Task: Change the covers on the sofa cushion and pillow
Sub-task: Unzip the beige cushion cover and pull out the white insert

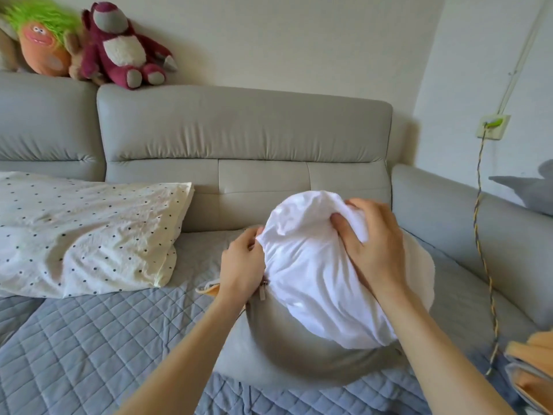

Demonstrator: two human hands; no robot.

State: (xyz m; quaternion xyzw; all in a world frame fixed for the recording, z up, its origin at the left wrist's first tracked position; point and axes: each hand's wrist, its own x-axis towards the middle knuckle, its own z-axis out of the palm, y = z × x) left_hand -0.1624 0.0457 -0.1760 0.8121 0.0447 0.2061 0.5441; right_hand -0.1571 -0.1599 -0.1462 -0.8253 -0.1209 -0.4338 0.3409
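A white cushion insert (311, 274) bulges out of a grey cover (281, 351) on the sofa seat in front of me. The cover's zipper pull (262, 292) shows at the opening. My left hand (241, 265) grips the cover's edge at the opening, beside the insert. My right hand (371, 247) grips a bunched fold near the top of the white insert. A cream pillow with dark dots (86, 235) lies at the left of the seat.
A blue-grey quilted mat (89, 339) covers the seat of the grey sofa (245, 136). Plush toys (119, 46) sit on the backrest. Orange fabric (532, 363) lies at the right edge. A braided cable (481, 235) hangs from a wall socket over the armrest.
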